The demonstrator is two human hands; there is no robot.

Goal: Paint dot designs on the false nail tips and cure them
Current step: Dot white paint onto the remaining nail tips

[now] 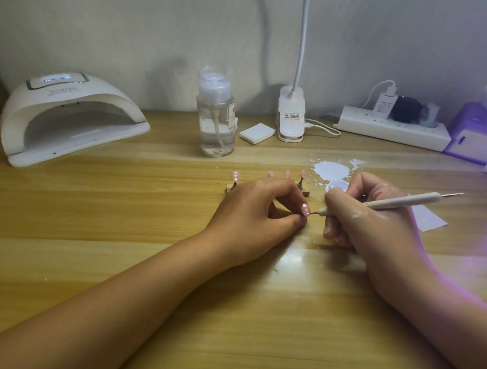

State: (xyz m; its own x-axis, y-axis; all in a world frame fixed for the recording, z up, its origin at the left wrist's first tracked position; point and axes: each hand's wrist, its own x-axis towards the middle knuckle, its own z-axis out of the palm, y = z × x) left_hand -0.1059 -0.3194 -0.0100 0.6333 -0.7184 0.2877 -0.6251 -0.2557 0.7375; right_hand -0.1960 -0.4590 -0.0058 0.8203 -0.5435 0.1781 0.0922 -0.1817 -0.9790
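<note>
Left hand (255, 212) low on the table (123, 197), thumb and forefinger pinching one pink nail tip (305, 209). That tip carries pale dots.

Right hand (361, 214) curled round a white dotting pen (394, 202), gripped like a pencil. Its fine metal point touches the lower edge of the pinched tip. White smears across the back of the right hand.

Just behind the left hand and partly hidden by it, a small wooden stand (306, 193) holds four more tips (287, 173) on pegs. The leftmost shows dots; the others are too small to tell.

Puddle of white paint (331, 171) on the table, right of the stand.

Curing lamp (70, 118) far left by the wall, display lit. Clear pump bottle (216, 114) behind centre. Power strip (390, 128) back right.
</note>
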